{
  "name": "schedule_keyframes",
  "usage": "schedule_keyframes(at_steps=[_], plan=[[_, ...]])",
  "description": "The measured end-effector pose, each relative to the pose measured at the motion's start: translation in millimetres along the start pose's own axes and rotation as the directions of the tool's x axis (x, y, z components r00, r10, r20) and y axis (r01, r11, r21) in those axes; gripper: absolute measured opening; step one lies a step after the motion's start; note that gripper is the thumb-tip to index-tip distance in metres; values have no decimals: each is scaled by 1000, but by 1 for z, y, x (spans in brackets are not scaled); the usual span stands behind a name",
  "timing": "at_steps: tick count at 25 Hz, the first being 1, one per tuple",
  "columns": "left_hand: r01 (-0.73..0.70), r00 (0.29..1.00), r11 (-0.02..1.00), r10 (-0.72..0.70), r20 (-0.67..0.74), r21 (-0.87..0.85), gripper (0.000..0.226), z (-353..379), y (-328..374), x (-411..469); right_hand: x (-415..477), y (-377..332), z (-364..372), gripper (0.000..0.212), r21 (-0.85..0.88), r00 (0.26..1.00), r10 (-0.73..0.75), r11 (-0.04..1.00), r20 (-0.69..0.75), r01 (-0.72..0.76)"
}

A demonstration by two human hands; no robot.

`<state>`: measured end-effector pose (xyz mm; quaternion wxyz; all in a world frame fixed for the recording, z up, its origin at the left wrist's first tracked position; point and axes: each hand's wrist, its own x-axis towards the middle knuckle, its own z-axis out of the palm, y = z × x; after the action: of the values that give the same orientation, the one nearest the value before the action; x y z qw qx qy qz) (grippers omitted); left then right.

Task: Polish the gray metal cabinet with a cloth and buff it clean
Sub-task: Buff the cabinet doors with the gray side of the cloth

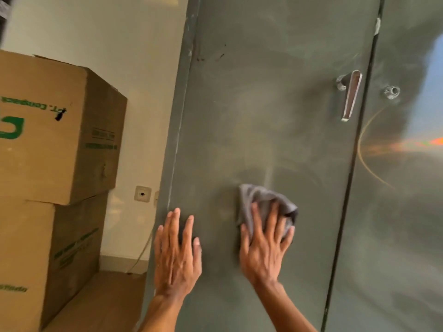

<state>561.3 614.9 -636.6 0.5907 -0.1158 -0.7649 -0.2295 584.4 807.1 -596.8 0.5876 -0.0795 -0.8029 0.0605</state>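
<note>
On streaky metal cabinet [263, 104], crumpled gray cloth [265, 196]

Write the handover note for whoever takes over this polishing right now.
Left hand: flat on the left door, near its left edge, holding nothing.
Right hand: fingers spread, pressing the cloth against the same door, low down.
Done: cannot tell; hazy streaks show across the door.
Left: buff out the streaks, the dark marks near the top, then the right door.

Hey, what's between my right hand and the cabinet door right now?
The gray cloth. In the head view, the right hand presses it flat against the cabinet door.
</note>
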Motion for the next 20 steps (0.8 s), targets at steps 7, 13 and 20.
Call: schedule_keyframes(at_steps=[7, 13, 20], plan=[[45, 999, 995, -46, -17, -93, 48, -7, -22, 22, 59, -145, -2, 64, 17, 909, -388, 921, 154, 390], [10, 1000, 997, -10, -5, -73, 40, -16, -41, 16, 53, -85, -7, 59, -89, 813, -579, 808, 64, 583], [67, 997, 979, -72, -15, -192, 53, -8, -31, 40, 138, -180, -17, 61, -65, 669, -738, 666, 86, 743]])
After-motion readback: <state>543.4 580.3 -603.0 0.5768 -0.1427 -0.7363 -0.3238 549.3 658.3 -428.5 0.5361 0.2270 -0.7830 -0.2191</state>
